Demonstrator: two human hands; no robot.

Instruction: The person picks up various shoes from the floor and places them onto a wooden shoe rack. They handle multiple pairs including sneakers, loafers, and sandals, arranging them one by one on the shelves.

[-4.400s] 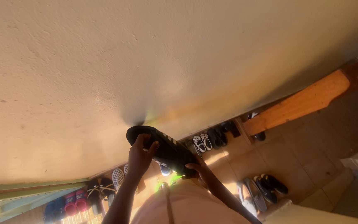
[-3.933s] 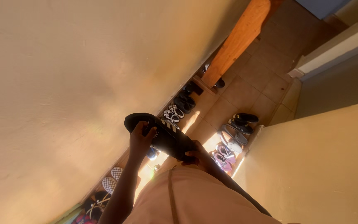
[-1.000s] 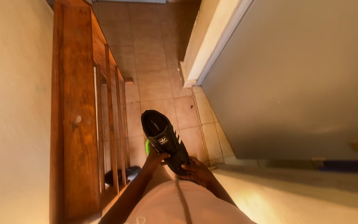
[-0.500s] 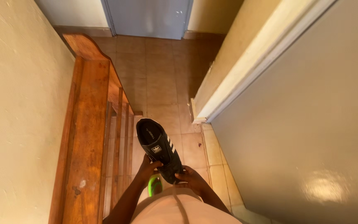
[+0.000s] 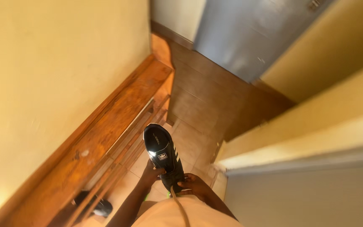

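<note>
The black shoe sits in front of your waist, heel opening pointing away from you and toe toward your body, white stripes showing on its side; you hold it above the tiled floor, just right of the wooden bench that runs along the yellow wall; to carry it well, keep both grips near the toe as they are, keep the shoe level, and hold it clear of the bench edge; your left hand is closed on the shoe's near left side, fingers wrapped up against the tongue, forearm rising from below; your right hand grasps the toe end from the right, fingers curled under and thumb on top, wrist bent inward; both arms are drawn in close over your pale shirt; beyond the shoe the floor leads to a grey door; under the bench, near its closest end, lies another dark shoe, well apart from the one you hold.
</note>
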